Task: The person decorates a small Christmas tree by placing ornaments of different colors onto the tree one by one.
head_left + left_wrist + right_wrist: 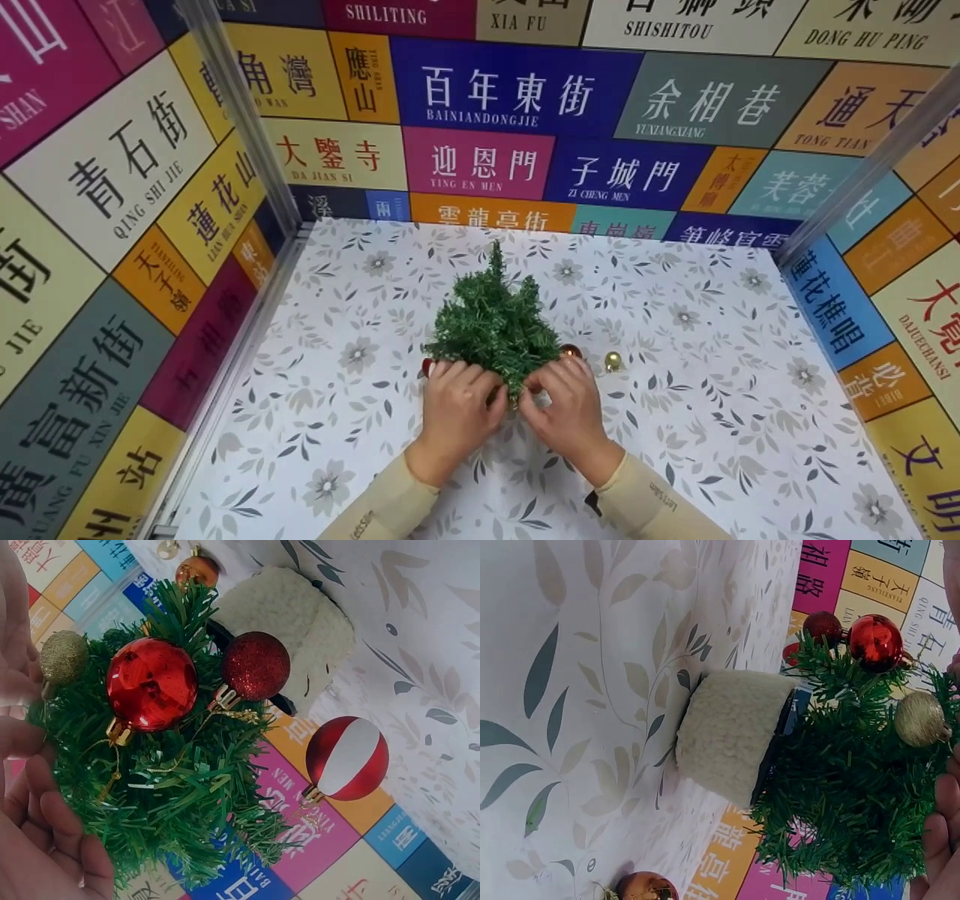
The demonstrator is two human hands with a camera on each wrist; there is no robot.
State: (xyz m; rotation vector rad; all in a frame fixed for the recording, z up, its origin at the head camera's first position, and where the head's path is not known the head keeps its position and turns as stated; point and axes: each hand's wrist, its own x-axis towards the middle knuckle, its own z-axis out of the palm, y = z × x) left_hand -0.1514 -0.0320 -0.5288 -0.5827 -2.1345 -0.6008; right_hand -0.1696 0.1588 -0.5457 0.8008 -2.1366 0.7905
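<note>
Two hands are in close at the near side of the small green tree (pixel 491 315), and here it stands, upright in the middle of the counter (pixel 712 420) on a pale fleecy base (pixel 731 735)! The left hand (pixel 461 397) bends its fingers in against the branches, while the right hand (pixel 566 397) brings thumb and finger together just across from it; I cannot tell what, if anything, either one pinches. Right by the fingers, a glittery gold ball (pixel 921 718)! Look lower: a shiny red ball (pixel 152 684) and a glittery dark red ball (pixel 256 666) hang near each other on the greenery, and a red-and-white striped ball (pixel 347 758) shows off to the tree's left. Over on the right, a copper ball (pixel 571 351) and a small gold ball (pixel 613 361) rest on the counter, the small one farther out. Colourful sign panels (pixel 517 86) rise behind.
</note>
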